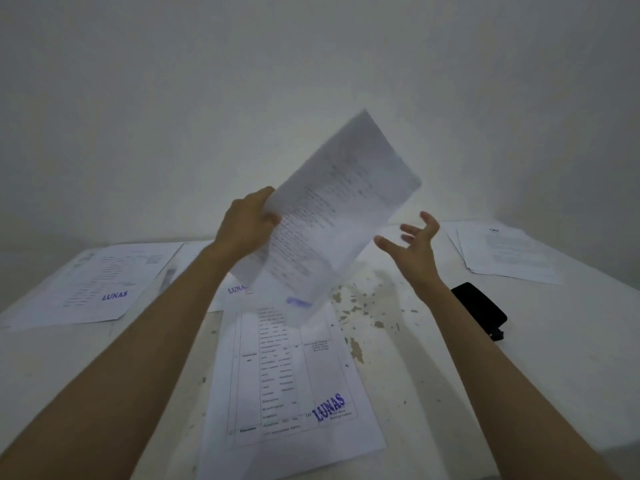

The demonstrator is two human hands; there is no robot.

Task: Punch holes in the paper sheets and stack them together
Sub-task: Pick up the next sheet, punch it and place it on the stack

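We hold 1 printed sheet [332, 216] in the air above the white table [571, 358], pinched at its left edge by the left hand [247, 221], thumb on the near face and fingers curled behind; the sheet is tilted and motion-blurred, so we cannot tell whether it carries holes. The right hand [414, 245] is spread, fingers apart, just right of the sheet and not touching it. Directly below the sheet lies a stamped page marked LUNAS [294, 375], flat on the table, with what look like 2 small punched marks near its right margin. The black hole punch [481, 308] rests right of the stamped page, untouched. A loose stack of papers [502, 251] lies beyond the punch; another LUNAS sheet [97, 282] lies far left of the stamped page. We judge the step as handling 1 sheet between punching and stacking; the next move calls for the right hand to steady the free edge.
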